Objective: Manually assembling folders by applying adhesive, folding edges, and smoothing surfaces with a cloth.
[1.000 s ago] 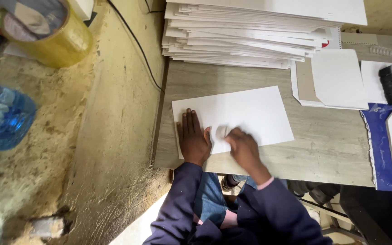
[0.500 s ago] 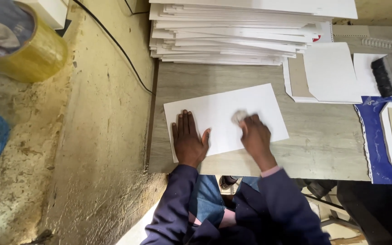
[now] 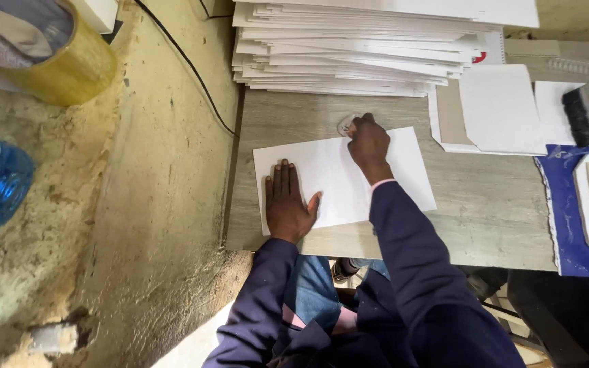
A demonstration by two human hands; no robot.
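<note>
Left hand [image 3: 288,204] spread flat, pinning white sheet [image 3: 342,178]; right hand [image 3: 369,142] curled around small pad [image 3: 346,125] at far edge. Best: keep pressure even.

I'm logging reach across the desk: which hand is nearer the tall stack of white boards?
Right. The right hand is at the far edge of the white sheet, just short of the stack of white boards. The left hand lies flat on the sheet's near corner, farther away.
</note>
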